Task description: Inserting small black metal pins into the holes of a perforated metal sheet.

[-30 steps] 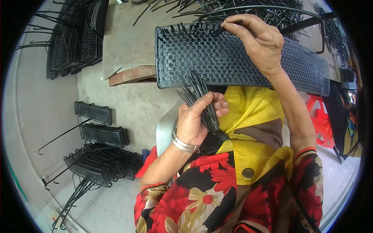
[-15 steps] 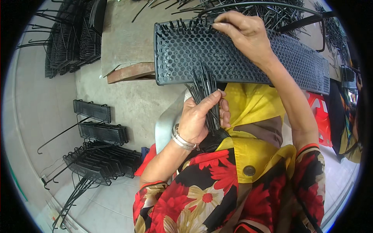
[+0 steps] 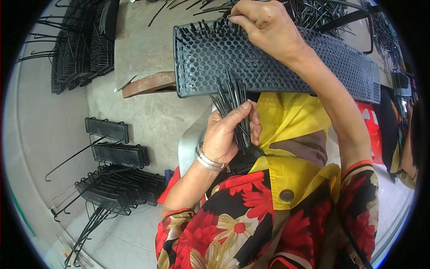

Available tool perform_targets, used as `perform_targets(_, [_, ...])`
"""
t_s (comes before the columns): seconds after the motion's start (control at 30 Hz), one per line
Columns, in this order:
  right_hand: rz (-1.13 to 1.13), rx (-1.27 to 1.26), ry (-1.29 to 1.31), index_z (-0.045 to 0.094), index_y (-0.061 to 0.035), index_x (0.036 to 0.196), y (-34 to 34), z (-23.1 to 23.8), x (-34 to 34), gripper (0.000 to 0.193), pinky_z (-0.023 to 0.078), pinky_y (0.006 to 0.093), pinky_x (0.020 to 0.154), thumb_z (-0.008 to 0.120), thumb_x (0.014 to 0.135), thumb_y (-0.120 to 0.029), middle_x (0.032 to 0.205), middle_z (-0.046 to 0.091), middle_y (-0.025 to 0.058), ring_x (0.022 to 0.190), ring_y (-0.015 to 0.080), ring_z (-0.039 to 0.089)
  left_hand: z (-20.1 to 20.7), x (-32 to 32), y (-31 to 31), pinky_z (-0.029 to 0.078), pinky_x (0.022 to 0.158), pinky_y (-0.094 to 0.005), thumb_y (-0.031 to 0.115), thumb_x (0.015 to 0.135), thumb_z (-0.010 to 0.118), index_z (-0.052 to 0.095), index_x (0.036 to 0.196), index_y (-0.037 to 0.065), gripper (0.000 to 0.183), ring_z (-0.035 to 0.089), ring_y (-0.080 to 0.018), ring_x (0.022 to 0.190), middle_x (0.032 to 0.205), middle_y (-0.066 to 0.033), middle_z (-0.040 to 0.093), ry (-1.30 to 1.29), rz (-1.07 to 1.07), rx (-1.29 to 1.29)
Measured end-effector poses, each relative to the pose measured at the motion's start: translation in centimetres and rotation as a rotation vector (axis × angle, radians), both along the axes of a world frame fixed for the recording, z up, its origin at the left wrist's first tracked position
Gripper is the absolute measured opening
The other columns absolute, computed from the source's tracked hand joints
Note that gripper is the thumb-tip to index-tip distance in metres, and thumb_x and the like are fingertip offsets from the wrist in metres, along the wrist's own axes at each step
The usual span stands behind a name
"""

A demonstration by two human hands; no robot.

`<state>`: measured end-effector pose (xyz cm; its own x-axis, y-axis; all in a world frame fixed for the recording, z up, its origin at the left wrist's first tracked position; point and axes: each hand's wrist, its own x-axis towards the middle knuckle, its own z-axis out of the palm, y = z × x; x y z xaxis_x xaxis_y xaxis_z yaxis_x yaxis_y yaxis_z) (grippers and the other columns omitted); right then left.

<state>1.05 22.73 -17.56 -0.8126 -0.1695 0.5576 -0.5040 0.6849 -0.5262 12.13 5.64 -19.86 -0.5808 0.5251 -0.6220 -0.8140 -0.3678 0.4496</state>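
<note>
My left hand (image 3: 225,129) is closed round a bundle of thin black strips (image 3: 231,96), their tips fanning out at the near edge of a long black perforated metal basket (image 3: 268,62). Across my lap and the work table, the basket lies lengthwise from left to right. Short black strips (image 3: 201,29) stand up from holes along its far left edge. Over that edge my right hand (image 3: 272,32) is pinched, thumb against forefinger; what sits between the fingertips is too small to make out.
A heap of loose black strips (image 3: 316,17) covers the table behind the basket. Stacks of black mesh baskets stand at the upper left (image 3: 80,45) and on the floor at lower left (image 3: 121,186). A red plastic stool (image 3: 371,130) is at the right, near another person's arm (image 3: 408,143).
My right hand has moved left and farther away, to the basket's far edge. The basket has shifted slightly left. My left hand keeps its bundle almost in place.
</note>
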Motion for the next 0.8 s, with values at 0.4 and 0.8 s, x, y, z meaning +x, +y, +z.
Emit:
perform_targets(0.4, [-0.046, -0.150, -0.148, 0.060, 0.0007, 0.086, 0.6, -2.5, 1.5, 0.014, 0.047, 0.0239, 0.058, 0.064, 0.073, -0.005, 0.074, 0.063, 0.0080, 0.063, 0.0115, 0.060, -0.5, 0.1, 0.0, 0.039, 0.041, -0.0261, 0.018, 0.087, 0.052, 0.052, 0.097, -0.002, 0.022, 0.053, -0.0191, 0.056, 0.073, -0.0101, 0.055, 0.042, -0.027, 0.020])
perform_targets(0.8, [-0.297, -0.156, 0.110, 0.059, -0.0075, 0.081, -1.5, -3.2, 1.1, 0.015, 0.048, 0.0356, 0.059, 0.056, 0.067, -0.003, 0.066, 0.060, 0.0093, 0.066, 0.0272, 0.059, -0.3, 0.0, 0.1, 0.039, 0.041, -0.0261, 0.016, 0.085, 0.053, 0.053, 0.095, -0.004, 0.022, 0.054, -0.0188, 0.055, 0.072, -0.0108, 0.056, 0.075, -0.014, 0.012])
